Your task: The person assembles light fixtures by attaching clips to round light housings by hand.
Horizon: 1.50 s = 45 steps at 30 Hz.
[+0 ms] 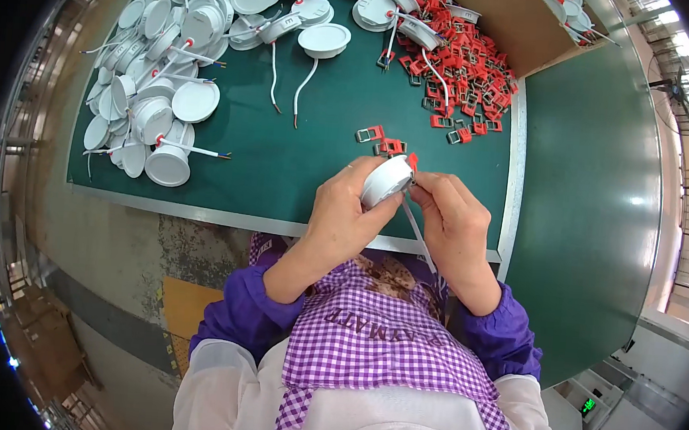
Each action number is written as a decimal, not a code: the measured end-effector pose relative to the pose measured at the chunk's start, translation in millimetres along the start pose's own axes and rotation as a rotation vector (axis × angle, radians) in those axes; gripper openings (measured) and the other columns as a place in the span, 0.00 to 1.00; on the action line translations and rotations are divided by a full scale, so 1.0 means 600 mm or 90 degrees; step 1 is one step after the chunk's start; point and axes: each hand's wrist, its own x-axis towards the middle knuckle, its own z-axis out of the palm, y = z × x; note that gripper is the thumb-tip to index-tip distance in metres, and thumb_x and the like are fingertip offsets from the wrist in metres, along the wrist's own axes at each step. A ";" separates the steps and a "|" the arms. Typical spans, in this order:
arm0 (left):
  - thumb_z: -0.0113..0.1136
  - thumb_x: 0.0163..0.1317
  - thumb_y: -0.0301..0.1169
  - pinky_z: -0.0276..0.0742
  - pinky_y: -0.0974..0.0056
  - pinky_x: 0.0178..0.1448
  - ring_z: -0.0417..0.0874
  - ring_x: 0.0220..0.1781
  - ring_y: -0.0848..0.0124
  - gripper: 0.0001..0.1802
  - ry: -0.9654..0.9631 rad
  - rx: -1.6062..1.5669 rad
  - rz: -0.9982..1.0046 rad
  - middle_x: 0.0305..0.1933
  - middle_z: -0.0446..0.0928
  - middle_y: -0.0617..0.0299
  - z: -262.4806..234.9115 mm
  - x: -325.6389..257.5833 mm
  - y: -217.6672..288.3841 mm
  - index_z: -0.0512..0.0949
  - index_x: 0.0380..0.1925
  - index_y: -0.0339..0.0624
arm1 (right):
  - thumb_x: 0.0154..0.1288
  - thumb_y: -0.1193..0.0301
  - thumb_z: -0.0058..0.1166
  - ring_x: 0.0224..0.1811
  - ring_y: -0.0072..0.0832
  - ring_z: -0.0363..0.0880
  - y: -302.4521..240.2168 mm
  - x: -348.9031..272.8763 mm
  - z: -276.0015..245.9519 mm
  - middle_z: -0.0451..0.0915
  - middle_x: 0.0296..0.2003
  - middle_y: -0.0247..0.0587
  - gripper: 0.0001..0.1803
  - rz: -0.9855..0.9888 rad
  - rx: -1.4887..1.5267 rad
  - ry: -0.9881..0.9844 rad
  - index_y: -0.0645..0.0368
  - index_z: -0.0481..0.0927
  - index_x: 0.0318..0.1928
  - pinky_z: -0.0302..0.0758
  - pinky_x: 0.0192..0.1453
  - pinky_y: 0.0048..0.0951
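Note:
My left hand [347,205] is closed round a white round plastic housing [387,181] with a white cable [420,235] hanging down from it toward my apron. Against the housing's right side, my right hand [455,216] pinches a red clip [413,162] with a metal part; its fingertips partly hide the clip. Both hands are above the table's near edge. Just beyond them on the green table [284,171] lie a few loose red-and-metal clips [389,147].
Many white housings with cables [154,82] are heaped at the left and back. A pile of red clips [470,68] lies at the back right beside a cardboard box [526,24]. Another green surface [585,200] adjoins on the right.

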 end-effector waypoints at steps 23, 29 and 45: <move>0.67 0.58 0.27 0.75 0.69 0.42 0.78 0.39 0.78 0.16 -0.196 -0.100 -0.070 0.38 0.79 0.64 -0.015 -0.005 0.023 0.78 0.47 0.37 | 0.54 0.79 0.68 0.34 0.19 0.82 0.013 0.025 -0.071 0.82 0.43 0.41 0.28 0.327 0.348 -0.232 0.65 0.76 0.56 0.77 0.39 0.21; 0.66 0.58 0.26 0.75 0.70 0.41 0.78 0.37 0.79 0.16 -0.194 -0.121 -0.035 0.37 0.79 0.64 -0.014 -0.004 0.025 0.78 0.46 0.36 | 0.54 0.80 0.67 0.37 0.20 0.83 0.016 0.048 -0.077 0.83 0.40 0.44 0.25 0.307 0.325 -0.262 0.67 0.76 0.53 0.80 0.40 0.23; 0.66 0.54 0.33 0.70 0.50 0.64 0.74 0.61 0.53 0.30 0.153 0.530 0.250 0.58 0.76 0.50 -0.150 0.220 -0.043 0.73 0.59 0.40 | 0.67 0.69 0.59 0.35 0.23 0.81 0.072 0.283 -0.212 0.83 0.36 0.38 0.21 0.061 0.372 0.294 0.72 0.76 0.54 0.77 0.38 0.23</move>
